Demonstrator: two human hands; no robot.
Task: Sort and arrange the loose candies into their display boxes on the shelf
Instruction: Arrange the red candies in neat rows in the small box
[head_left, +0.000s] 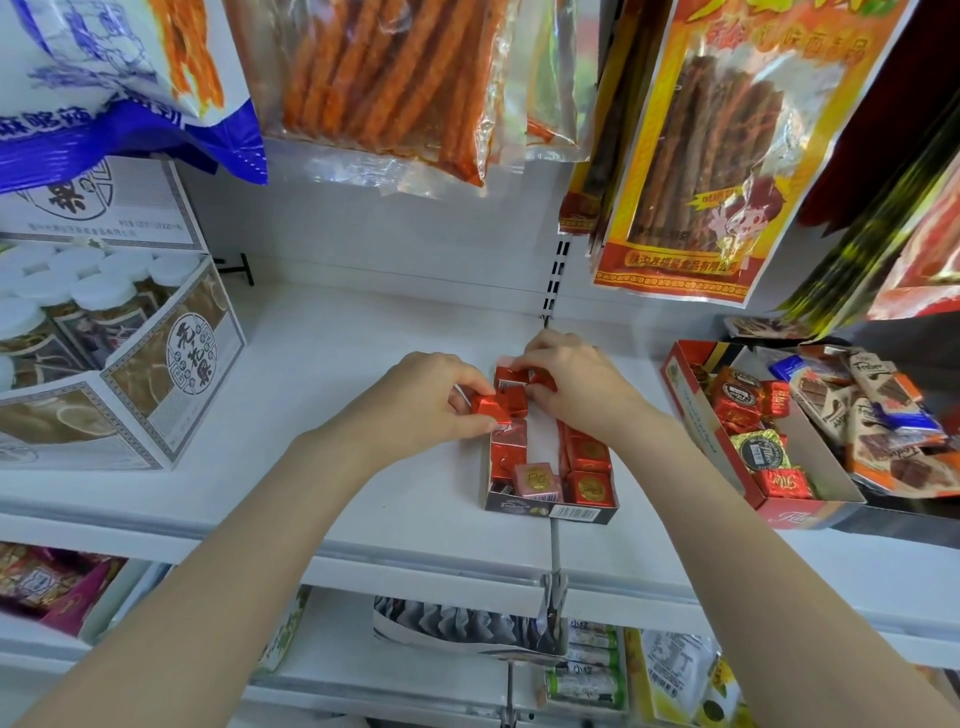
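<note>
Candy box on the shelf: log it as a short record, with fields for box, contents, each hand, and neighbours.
box: small dark box on the white shelf, barcode on its near wall
contents: rows of red candies, one pink candy, bare gap down the middle
left hand: pinches a red candy at the box's far left corner
right hand: fingers curled on red candies at the far end
neighbours: red box of mixed candies to the right; jar carton to the left

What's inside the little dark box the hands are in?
The small dark cardboard box holds square red foil candies in rows, plus one pink foil candy. The left hand and right hand pinch red candies and hide its far end.
</note>
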